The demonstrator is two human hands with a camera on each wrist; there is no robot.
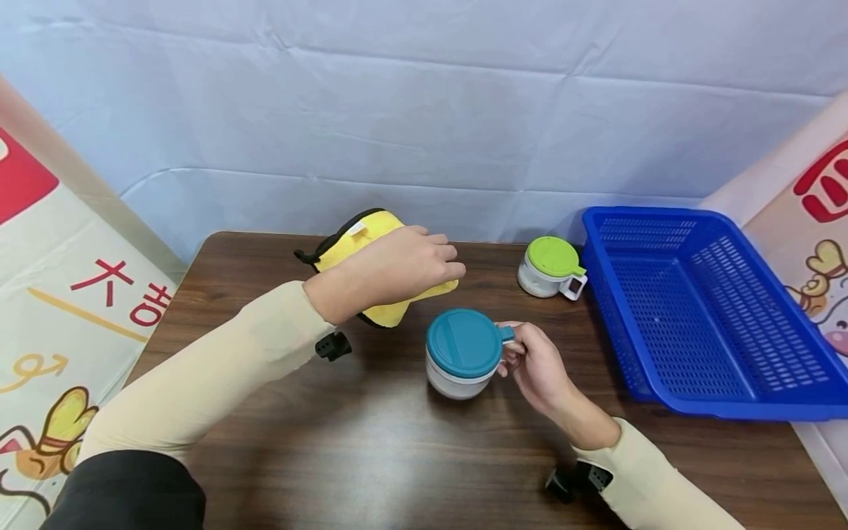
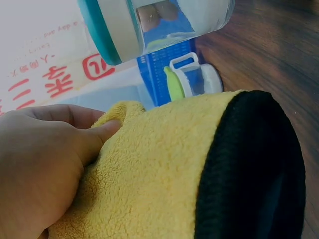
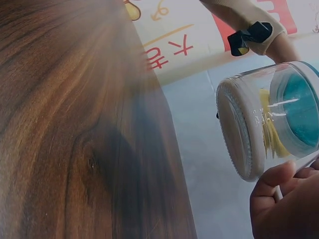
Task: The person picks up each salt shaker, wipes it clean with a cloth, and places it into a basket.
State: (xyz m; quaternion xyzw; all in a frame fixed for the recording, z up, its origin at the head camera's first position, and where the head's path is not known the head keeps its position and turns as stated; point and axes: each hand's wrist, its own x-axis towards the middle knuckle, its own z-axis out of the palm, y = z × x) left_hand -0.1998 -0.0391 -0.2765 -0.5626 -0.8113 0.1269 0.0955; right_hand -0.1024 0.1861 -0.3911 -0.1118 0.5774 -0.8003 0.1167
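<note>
My left hand (image 1: 411, 261) pinches a yellow cloth (image 1: 371, 224) with black edging, held above the table behind the jar. In the left wrist view, thumb and fingers squeeze a fold of the cloth (image 2: 154, 164). My right hand (image 1: 539, 368) grips the handle of a clear glass jar (image 1: 459, 384) with a teal lid (image 1: 465, 342). Something pale lies in the jar's bottom. The right wrist view shows the base of the jar (image 3: 234, 129), raised off the table. Cloth and jar are apart. The left fingertips are partly hidden in the head view.
A smaller jar with a lime-green lid (image 1: 553, 256) stands at the back of the brown wooden table (image 1: 318, 456), its white handle facing right. Beside it, on the right, sits a blue perforated plastic basket (image 1: 623, 331). A pale cloth backdrop (image 1: 397, 110) hangs behind the table.
</note>
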